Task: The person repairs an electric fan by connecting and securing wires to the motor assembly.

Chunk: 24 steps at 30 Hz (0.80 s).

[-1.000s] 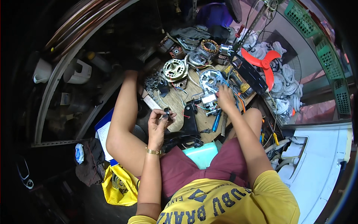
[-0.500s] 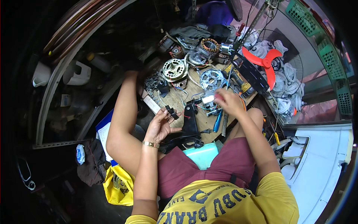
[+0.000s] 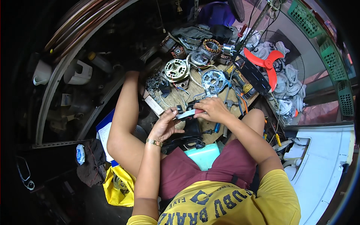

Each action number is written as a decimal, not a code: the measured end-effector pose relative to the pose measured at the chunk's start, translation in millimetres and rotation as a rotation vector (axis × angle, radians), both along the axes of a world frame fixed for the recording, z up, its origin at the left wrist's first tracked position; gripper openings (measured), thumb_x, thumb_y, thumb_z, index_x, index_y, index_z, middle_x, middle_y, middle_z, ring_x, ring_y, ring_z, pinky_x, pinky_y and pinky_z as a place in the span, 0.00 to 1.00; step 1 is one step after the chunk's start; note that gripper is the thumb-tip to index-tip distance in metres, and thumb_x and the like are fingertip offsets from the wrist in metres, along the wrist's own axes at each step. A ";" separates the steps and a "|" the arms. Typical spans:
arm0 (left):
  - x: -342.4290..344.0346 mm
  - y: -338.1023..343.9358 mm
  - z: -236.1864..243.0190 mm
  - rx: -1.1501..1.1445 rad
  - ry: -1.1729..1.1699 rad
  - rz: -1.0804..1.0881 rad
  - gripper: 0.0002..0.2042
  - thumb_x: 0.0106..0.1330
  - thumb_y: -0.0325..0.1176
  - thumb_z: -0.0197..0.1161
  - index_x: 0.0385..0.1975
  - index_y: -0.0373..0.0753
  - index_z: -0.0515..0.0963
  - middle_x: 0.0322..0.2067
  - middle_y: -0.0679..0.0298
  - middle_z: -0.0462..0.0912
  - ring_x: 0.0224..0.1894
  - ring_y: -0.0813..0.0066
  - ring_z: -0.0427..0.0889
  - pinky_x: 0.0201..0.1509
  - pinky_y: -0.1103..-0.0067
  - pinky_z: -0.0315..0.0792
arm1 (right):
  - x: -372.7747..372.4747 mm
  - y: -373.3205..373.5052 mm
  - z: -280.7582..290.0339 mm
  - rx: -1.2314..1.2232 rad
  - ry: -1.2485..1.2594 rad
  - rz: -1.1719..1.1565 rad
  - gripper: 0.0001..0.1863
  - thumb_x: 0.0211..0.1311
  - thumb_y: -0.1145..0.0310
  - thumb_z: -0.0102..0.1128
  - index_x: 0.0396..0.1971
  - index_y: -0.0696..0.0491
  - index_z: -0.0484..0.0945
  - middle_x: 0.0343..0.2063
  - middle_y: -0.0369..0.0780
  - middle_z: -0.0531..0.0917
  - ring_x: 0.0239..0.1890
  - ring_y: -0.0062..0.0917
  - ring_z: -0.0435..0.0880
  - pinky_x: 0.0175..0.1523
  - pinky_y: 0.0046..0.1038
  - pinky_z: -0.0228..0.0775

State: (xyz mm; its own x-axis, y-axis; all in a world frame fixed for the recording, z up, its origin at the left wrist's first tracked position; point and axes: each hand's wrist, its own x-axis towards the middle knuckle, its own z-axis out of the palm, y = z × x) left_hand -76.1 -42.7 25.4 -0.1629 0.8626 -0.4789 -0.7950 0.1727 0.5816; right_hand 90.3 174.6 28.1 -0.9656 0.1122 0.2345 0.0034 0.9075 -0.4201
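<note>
My left hand (image 3: 164, 124) is closed on a small black part (image 3: 179, 109), pinched between thumb and fingertips. My right hand (image 3: 214, 109) grips a flat, light-grey tool with a red end (image 3: 185, 114); its exact kind is unclear. The grey end lies across the black part at my left fingertips, seemingly touching it. Just below both hands is a black housing (image 3: 191, 129) with a cord, on the wooden board (image 3: 170, 100). A blue-handled screwdriver (image 3: 217, 128) lies below my right wrist, partly hidden.
Beyond my hands sit a pale round motor cover (image 3: 176, 70), a silver motor housing (image 3: 214, 80), a copper-wound stator (image 3: 212, 45) and a yellow-and-black power drill (image 3: 240, 81). A red fan blade (image 3: 268, 63) stands at the right. A yellow bag (image 3: 119, 186) lies at lower left.
My right hand has moved left and toward me, bringing the grey-and-red tool against the black part. My left hand has shifted slightly right.
</note>
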 end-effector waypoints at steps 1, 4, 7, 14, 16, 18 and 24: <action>-0.7 0.9 -0.2 0.002 0.020 -0.042 0.14 0.74 0.43 0.60 0.54 0.51 0.71 0.56 0.67 0.74 0.63 0.66 0.72 0.53 0.41 0.73 | -0.7 1.1 -2.4 0.011 0.013 -0.007 0.21 0.53 0.45 0.69 0.36 0.47 0.84 0.25 0.35 0.82 0.32 0.34 0.83 0.36 0.37 0.72; -8.3 -5.5 -10.1 -0.007 0.035 -0.089 0.14 0.73 0.40 0.61 0.54 0.51 0.71 0.55 0.68 0.74 0.63 0.65 0.73 0.57 0.43 0.72 | -2.5 6.9 -8.0 -0.019 -0.005 0.009 0.20 0.54 0.46 0.68 0.37 0.47 0.84 0.28 0.36 0.84 0.34 0.34 0.85 0.36 0.36 0.73; 1.4 3.0 1.3 -0.009 0.019 -0.103 0.16 0.73 0.39 0.62 0.56 0.49 0.70 0.52 0.68 0.76 0.54 0.69 0.77 0.53 0.57 0.77 | 19.6 45.0 -19.7 -0.013 -0.111 -0.240 0.19 0.57 0.47 0.67 0.37 0.47 0.85 0.31 0.39 0.86 0.36 0.36 0.86 0.37 0.36 0.75; -29.8 42.3 -62.4 -0.272 1.171 0.120 0.28 0.66 0.25 0.62 0.66 0.41 0.63 0.38 0.59 0.83 0.38 0.67 0.82 0.44 0.74 0.75 | 39.6 107.5 -53.7 0.029 -0.021 -0.710 0.17 0.60 0.55 0.67 0.43 0.49 0.80 0.37 0.43 0.86 0.39 0.40 0.86 0.41 0.41 0.77; -32.2 63.6 -77.7 -0.418 1.570 0.070 0.29 0.60 0.18 0.60 0.63 0.40 0.65 0.34 0.50 0.84 0.36 0.53 0.84 0.44 0.66 0.76 | 42.9 118.2 -78.9 0.089 -0.031 -0.786 0.18 0.58 0.62 0.69 0.45 0.53 0.77 0.39 0.48 0.85 0.41 0.43 0.86 0.43 0.42 0.77; -35.0 78.9 -89.6 -0.371 1.692 0.084 0.28 0.57 0.16 0.59 0.60 0.42 0.69 0.39 0.48 0.83 0.42 0.44 0.82 0.49 0.61 0.76 | 45.0 126.5 -101.3 0.112 -0.080 -0.836 0.21 0.58 0.63 0.68 0.49 0.53 0.76 0.43 0.48 0.84 0.42 0.47 0.84 0.45 0.44 0.76; -22.8 65.7 -90.9 -0.246 1.396 0.362 0.29 0.59 0.18 0.62 0.62 0.41 0.67 0.47 0.57 0.73 0.40 0.61 0.80 0.42 0.72 0.78 | 12.7 84.5 -89.2 0.322 0.115 -0.798 0.25 0.59 0.63 0.68 0.56 0.51 0.77 0.52 0.45 0.80 0.43 0.38 0.83 0.46 0.38 0.76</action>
State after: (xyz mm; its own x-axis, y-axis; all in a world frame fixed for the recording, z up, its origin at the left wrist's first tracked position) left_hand -98.9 23.0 -65.5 -0.7938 0.5960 0.1207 0.3574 0.2967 0.8855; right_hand 103.0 259.1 -61.1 -0.5948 0.6576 0.4623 0.6632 0.7265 -0.1800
